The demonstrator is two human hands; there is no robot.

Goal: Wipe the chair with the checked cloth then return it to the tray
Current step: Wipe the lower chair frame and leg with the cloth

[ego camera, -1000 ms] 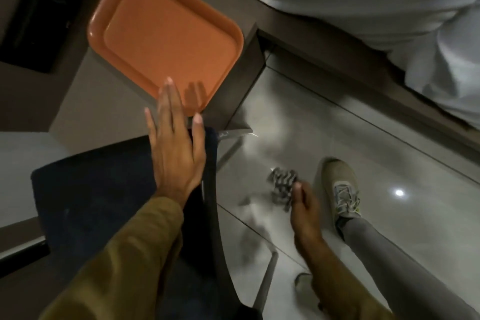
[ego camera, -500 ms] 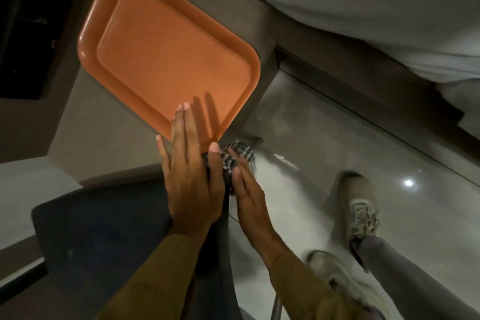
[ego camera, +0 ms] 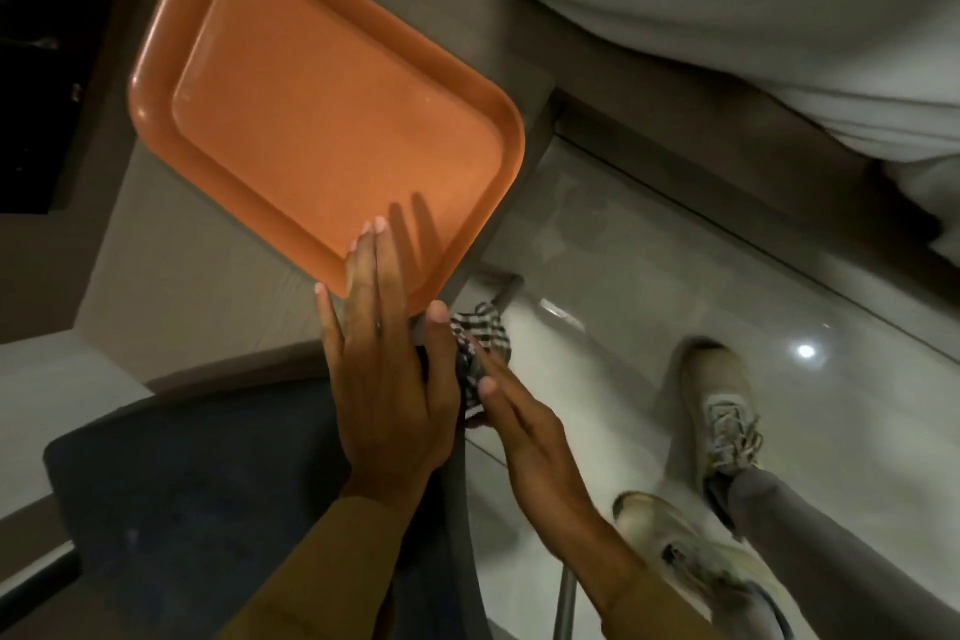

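My right grip point(ego camera: 524, 431), down near the floor a second ago, has come up and pinches the checked cloth point(ego camera: 480, 343) against the chair point(ego camera: 208, 483) edge. My left grip point(ego camera: 389, 379) stays flat and open beside it, fingertips over the bench-corner tray point(ego camera: 322, 120).

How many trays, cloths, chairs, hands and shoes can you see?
Orange tray: 1
Checked cloth: 1
Dark chair: 1
Hands: 2, the left hand and the right hand
Shoes: 2, one farther off and one nearer
Total: 7
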